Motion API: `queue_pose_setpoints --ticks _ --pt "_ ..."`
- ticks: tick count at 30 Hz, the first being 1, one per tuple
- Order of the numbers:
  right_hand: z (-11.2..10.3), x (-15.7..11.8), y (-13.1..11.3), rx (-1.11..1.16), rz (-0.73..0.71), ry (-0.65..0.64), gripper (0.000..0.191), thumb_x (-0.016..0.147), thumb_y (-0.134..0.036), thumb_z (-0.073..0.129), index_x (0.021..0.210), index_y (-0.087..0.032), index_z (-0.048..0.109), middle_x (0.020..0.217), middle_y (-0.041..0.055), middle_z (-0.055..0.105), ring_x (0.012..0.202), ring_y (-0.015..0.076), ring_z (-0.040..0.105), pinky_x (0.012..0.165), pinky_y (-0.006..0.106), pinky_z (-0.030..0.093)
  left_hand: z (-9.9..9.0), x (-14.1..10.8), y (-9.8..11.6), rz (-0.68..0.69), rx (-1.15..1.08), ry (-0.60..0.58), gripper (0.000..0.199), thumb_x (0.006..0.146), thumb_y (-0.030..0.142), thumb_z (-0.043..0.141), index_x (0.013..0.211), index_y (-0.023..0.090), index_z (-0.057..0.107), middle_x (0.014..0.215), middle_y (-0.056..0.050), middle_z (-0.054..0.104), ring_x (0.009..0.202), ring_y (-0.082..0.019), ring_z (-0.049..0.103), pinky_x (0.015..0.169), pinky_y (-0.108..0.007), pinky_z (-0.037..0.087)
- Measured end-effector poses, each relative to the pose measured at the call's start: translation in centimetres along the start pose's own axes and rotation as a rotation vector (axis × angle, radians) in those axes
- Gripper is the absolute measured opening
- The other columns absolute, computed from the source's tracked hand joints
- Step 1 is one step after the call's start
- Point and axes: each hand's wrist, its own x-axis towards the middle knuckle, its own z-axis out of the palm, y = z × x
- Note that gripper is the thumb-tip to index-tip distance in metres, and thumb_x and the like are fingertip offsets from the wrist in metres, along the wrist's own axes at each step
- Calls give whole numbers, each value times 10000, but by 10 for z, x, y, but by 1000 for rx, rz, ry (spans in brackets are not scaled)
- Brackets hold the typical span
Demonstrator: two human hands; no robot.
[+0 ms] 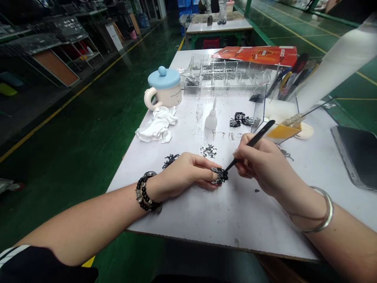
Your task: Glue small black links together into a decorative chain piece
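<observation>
Between the thumb and fingers of my left hand (188, 175) is a small black-and-silver part (220, 175), held just above the white table (188, 220). My right hand (262, 161) grips black tweezers (255, 139) like a pen, and their tip meets the right side of that part. Beyond my left fingers lies a small heap of silver pieces (209, 150). Several thin black pieces (170, 160) lie behind my left wrist. Farther off, a cluster of similar black-and-silver parts (241, 119) rests near a small white dropper bottle (211, 118).
A mug with a blue lid (164, 88) and a crumpled white cloth (159, 125) stand at the left edge. Clear compartment trays (226, 74) are at the back. To the right are a clear tool holder (282, 118), a large white bottle (335, 59) and a phone (357, 155).
</observation>
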Motion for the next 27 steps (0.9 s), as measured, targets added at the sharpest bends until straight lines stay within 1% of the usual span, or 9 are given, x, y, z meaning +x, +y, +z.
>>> queue_pose_setpoints --ticks 6,8,12,14,16,18,22,25,27 --pt "-5 -4 -4 8 -91 -42 236 710 -135 567 558 -197 396 411 -64 371 379 89 397 376 212 250 -3 0 1 29 -9 -23 207 705 89 688 909 118 714 789 -74 726 753 -161 686 754 -285 569" --pt "-10 -6 -9 56 -200 -14 198 722 -131 582 597 -199 444 431 -65 392 385 84 395 389 220 268 -4 -1 2 54 3 -12 216 702 114 708 917 130 712 805 -74 730 758 -165 689 758 -287 568" --pt "-26 -4 -19 90 -500 136 142 734 -110 584 680 -210 498 527 -36 478 447 115 463 436 260 316 -5 -4 2 109 55 -2 245 703 173 735 946 160 704 831 -68 735 780 -174 697 791 -297 556" --pt "-35 0 -18 -125 -696 218 101 776 -151 589 770 -215 511 649 -7 525 538 143 524 492 288 372 -5 -6 2 135 93 7 259 710 183 730 966 157 699 844 -76 736 800 -180 696 808 -299 547" --pt "-43 7 -14 -564 -916 253 99 808 -195 584 879 -210 516 776 25 549 645 159 551 583 312 410 -5 -7 3 169 143 33 271 715 185 722 982 148 694 842 -85 736 797 -181 697 799 -289 543" --pt "-50 15 -7 -975 -1040 176 123 806 -162 557 918 -206 530 804 33 564 693 169 542 656 331 397 -4 -9 3 191 193 50 281 721 192 715 997 143 690 836 -88 736 791 -183 698 783 -279 543" --pt "-56 30 7 -1347 -1028 -59 282 743 -6 440 887 -202 584 717 24 575 679 181 512 715 352 339 -4 -10 5 201 237 66 286 727 199 707 1006 140 686 849 -92 735 805 -190 698 769 -268 543" --pt "-58 38 13 -1591 -971 -125 306 746 11 430 896 -196 598 720 28 574 687 179 512 728 349 323 -3 -10 5 198 225 74 280 725 187 706 999 134 686 842 -93 734 798 -185 698 766 -261 542" --pt "-59 38 13 -1634 -949 -121 301 749 0 450 917 -196 604 744 33 586 707 186 526 728 350 325 -3 -10 5 197 180 60 272 722 179 711 989 132 688 830 -85 733 781 -177 698 771 -268 547"
